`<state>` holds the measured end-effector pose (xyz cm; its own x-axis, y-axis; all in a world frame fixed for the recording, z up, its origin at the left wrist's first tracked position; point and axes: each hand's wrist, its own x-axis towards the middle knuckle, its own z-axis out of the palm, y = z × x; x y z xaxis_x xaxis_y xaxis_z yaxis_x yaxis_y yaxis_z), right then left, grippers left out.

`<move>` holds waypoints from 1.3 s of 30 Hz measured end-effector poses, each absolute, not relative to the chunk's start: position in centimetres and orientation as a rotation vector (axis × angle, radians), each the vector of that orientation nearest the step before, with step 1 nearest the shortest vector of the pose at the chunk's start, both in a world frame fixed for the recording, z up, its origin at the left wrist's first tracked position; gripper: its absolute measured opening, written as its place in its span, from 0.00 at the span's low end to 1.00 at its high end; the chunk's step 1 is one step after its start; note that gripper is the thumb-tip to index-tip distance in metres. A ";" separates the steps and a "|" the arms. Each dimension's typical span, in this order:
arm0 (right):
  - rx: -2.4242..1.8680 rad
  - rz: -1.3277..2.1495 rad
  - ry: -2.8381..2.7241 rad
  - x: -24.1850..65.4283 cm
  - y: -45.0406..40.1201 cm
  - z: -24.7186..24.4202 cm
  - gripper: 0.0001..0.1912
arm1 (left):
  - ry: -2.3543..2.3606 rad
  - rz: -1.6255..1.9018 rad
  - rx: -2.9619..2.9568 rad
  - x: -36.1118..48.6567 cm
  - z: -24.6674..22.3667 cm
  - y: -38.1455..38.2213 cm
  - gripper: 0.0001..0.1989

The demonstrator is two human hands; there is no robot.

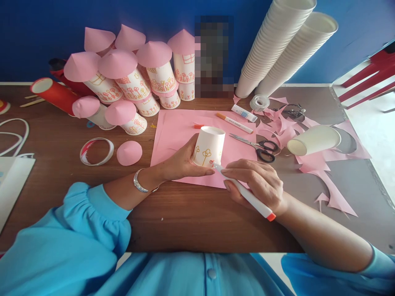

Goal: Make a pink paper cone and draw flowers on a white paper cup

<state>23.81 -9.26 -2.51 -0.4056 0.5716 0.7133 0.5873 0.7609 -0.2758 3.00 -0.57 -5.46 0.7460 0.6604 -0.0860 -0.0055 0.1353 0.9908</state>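
Note:
A white paper cup (212, 142), upside down with yellow flowers drawn on its side, is held in my left hand (182, 160), whose fingers wrap around it. My right hand (259, 181) is closed on a white marker (249, 197) with a red-orange end. The marker's tip touches the cup's side near its lower rim, where a small red mark shows. Under the cup lies pink paper (173, 135). On that sheet rest a red cap (199, 126), an orange-ended marker (234, 123), a glue tube (244, 113) and black-handled scissors (262, 148).
Decorated cups with pink cone roofs (117, 63) stand at the back left. Two tall cup stacks (277, 41) lean at the back right. Pink scraps (339, 193), a loose cup (317, 139) and clear tape (259, 102) lie right; a tape ring (96, 151) and pink cone (129, 153) lie left.

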 end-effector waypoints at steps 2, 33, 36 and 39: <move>-0.863 -0.025 -2.100 23.8 -9.3 -2.4 0.08 | 0.596 0.519 1.366 3.0 -5.3 -0.6 0.38; -0.905 -0.065 -2.071 23.8 -9.3 -2.4 0.06 | 0.591 0.538 1.351 2.9 -5.8 -0.6 0.36; -0.918 -0.073 -2.070 23.8 -9.4 -2.3 0.06 | 0.580 0.550 1.338 3.0 -5.9 -0.6 0.36; -0.923 -0.083 -2.073 23.8 -9.5 -2.3 0.05 | 0.557 0.557 1.331 3.0 -5.8 -0.6 0.35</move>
